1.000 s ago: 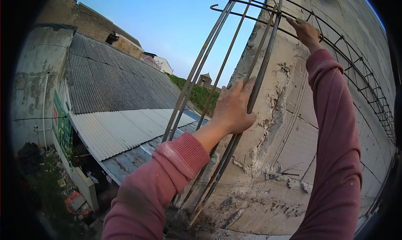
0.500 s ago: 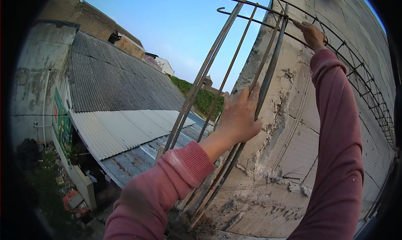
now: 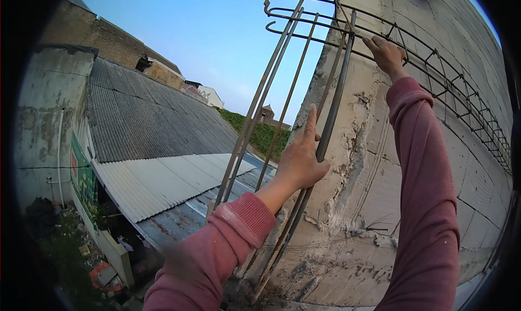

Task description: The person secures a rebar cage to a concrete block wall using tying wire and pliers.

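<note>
My left hand (image 3: 299, 162) is wrapped round a dark upright steel bar (image 3: 337, 96), its index finger pointing up along the bars. Thinner rusty rebar (image 3: 296, 83) stands upright to its left. Higher up on the right, my right hand (image 3: 386, 56) grips the lower long bars of a rebar cage (image 3: 458, 91), with its index finger stretched to the left. The cage runs along the block wall, and its hooked left end (image 3: 269, 10) surrounds the tops of the upright bars. Some fingertips of both hands are hidden behind the bars or hands.
A block wall (image 3: 429, 164) with a rough, crumbling concrete edge (image 3: 347, 175) rises close on the right. Below to the left lie corrugated roofs (image 3: 141, 115). Rubble (image 3: 103, 275) lies on the ground far down beside a low wall (image 3: 111, 246).
The cage's hooked end and my right hand now appear further left and slightly lower. My left hand's fingers have curled round the bar, leaving the index finger raised. The view has shifted slightly.
</note>
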`<state>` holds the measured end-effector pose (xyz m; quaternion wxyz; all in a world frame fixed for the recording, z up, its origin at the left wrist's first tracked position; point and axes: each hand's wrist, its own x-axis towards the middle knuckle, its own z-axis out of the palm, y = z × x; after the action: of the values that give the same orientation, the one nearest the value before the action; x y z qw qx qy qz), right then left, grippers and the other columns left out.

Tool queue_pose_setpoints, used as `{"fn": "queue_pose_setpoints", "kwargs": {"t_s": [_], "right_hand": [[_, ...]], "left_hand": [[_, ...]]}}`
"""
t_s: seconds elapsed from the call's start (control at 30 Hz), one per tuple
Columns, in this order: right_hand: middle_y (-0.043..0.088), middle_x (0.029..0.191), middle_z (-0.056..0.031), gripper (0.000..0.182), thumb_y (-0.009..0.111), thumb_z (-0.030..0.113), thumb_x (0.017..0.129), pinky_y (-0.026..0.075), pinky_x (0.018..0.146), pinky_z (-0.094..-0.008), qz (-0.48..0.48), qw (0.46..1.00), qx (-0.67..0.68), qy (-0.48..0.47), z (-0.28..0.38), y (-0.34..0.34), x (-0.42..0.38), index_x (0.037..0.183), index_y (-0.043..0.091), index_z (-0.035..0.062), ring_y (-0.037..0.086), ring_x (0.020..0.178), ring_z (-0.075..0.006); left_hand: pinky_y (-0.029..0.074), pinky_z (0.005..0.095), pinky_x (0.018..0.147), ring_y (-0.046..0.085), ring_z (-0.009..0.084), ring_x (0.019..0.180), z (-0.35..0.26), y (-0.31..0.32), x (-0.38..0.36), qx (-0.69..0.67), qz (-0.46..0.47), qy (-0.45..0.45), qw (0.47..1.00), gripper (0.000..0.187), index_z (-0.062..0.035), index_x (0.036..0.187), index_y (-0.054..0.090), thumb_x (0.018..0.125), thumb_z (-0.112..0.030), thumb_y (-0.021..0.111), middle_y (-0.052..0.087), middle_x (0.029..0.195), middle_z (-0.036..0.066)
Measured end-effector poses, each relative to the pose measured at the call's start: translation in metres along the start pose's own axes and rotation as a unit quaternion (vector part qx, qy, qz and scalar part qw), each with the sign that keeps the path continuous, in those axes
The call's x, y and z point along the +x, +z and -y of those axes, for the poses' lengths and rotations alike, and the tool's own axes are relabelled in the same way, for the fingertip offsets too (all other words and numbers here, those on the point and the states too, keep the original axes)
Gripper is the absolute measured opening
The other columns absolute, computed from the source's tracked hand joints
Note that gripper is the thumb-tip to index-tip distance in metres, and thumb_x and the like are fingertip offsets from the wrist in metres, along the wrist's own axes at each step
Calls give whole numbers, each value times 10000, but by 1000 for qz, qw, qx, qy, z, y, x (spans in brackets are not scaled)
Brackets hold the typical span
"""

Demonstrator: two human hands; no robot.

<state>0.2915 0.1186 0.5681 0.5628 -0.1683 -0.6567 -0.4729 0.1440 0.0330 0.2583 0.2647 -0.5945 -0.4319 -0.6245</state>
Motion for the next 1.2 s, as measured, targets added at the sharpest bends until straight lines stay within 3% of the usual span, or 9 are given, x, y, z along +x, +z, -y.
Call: {"fn": "queue_pose_setpoints", "kwargs": {"t_s": [0.3,0.4,0.43,0.53,0.67,0.77,0.87,0.97,1.2], "right_hand": [[667,884,-128,479,379,522,920,296,834,-478,-13,997,-50,51,33,-19,-42,952,636,119,621,886,-305],[668,834,-126,480,390,523,920,356,815,-469,6,998,-31,45,44,-29,-61,926,639,112,632,843,-309],[667,817,-126,480,392,522,921,382,797,-464,6,999,-25,36,46,-30,-71,921,639,111,637,822,-311],[659,736,-125,474,402,530,921,468,650,-440,-6,999,-33,12,40,-29,-98,909,642,121,645,718,-319],[656,706,-127,474,411,526,917,479,577,-437,47,998,-39,0,50,-50,-134,891,651,119,648,688,-316],[653,678,-124,462,431,508,908,485,544,-420,48,998,-36,-16,56,-62,-157,864,674,117,650,657,-304],[632,639,-118,474,421,526,914,459,513,-419,61,998,-32,-15,69,-63,-192,799,631,117,636,614,-306],[616,605,-111,474,432,524,911,433,469,-407,61,998,-10,-25,84,-66,-224,766,621,114,622,565,-288],[602,566,-80,410,497,476,887,408,439,-370,88,995,39,-30,103,-84,-277,745,626,113,592,495,-257]], "left_hand": [[466,394,847,565,278,965,0,4,-1,34,9,-49,998,1009,-36,1451,89,667,-176,707,529,1125,145],[383,454,957,463,357,1129,-2,6,-5,191,-142,103,966,1003,-46,1440,115,678,-247,734,441,1279,169],[301,466,1012,341,370,1213,1,9,-4,153,-133,106,973,994,-79,1421,153,638,-187,755,346,1295,202],[277,475,1007,331,357,1218,-2,12,-8,213,-194,151,946,993,-93,1409,164,625,-180,767,329,1305,181],[213,473,1024,292,339,1252,-2,8,-20,240,-236,216,917,1027,-77,1403,149,666,-384,795,306,1330,173],[164,473,1049,238,347,1305,1,-12,-33,257,-256,219,906,930,-43,1423,121,811,-543,612,273,1377,204],[139,484,1089,212,339,1348,1,-42,-24,260,-282,197,902,710,-44,1408,227,909,-492,461,298,1402,183],[93,426,1148,169,296,1403,2,-61,-13,337,-194,116,914,663,-85,1439,275,950,-532,288,284,1475,156],[108,393,1150,185,286,1401,21,-46,-57,373,-1,102,922,715,-31,1447,231,955,-550,259,257,1489,165]]}}
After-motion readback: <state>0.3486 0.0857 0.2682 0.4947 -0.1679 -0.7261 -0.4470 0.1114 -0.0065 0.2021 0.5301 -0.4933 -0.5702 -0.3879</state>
